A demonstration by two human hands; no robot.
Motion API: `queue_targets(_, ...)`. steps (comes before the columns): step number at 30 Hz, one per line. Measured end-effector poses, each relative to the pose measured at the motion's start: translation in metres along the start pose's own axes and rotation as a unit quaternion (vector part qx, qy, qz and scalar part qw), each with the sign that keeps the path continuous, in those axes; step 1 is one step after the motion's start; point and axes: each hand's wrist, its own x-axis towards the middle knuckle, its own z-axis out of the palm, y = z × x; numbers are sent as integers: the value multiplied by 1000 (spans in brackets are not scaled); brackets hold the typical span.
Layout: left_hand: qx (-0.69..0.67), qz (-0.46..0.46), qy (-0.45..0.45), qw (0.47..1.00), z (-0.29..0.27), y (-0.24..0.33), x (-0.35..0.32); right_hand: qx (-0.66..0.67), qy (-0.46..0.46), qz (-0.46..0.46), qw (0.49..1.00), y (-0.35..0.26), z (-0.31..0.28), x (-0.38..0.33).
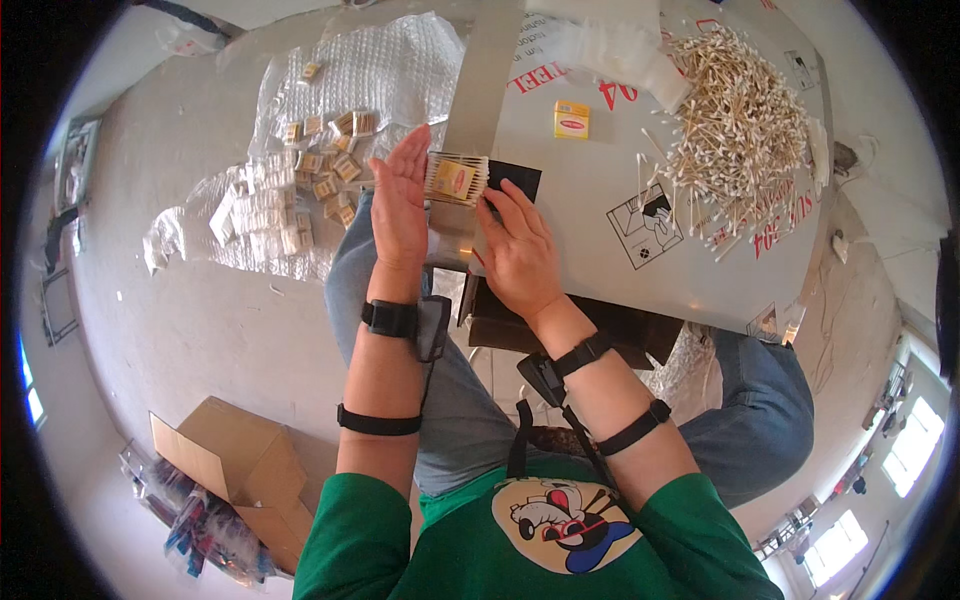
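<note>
A small flat pack of cotton swabs (pixel 457 179) with a yellow card on top lies at the table's left edge, between my hands. My left hand (pixel 402 210) is open beside the pack's left end, its fingers stretched away from me and its thumb out to the left. At the pack's near right corner, the fingertips of my right hand (pixel 522 245) close on its edge. A black flat piece (pixel 517 180) lies partly under those fingers. Farther right on the table, a yellow box (pixel 572 120) with a red label lies by itself.
Loose cotton swabs (pixel 740 130) form a large heap at the table's (pixel 570 215) right. Clear plastic bags (pixel 625 55) lie beside it. On the floor at left, several packed bundles (pixel 325 170) rest on bubble wrap (pixel 400 60). A cardboard box (pixel 235 450) stands open at lower left.
</note>
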Motion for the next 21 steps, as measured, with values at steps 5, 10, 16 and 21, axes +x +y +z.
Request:
queue_targets(5,-2,-1,10,1000,3,1,-1,2,11,-6,1000,4,4,-2)
queue_targets(10,-35,-2,19,999,2,0,-1,4,28,-15,999,5,6,-2)
queue_targets(16,-28,27,47,998,0,1,-1,19,26,3,999,8,7,-3)
queue_targets(21,23,27,57,998,-5,3,-6,24,35,-3,999,10,9,-4)
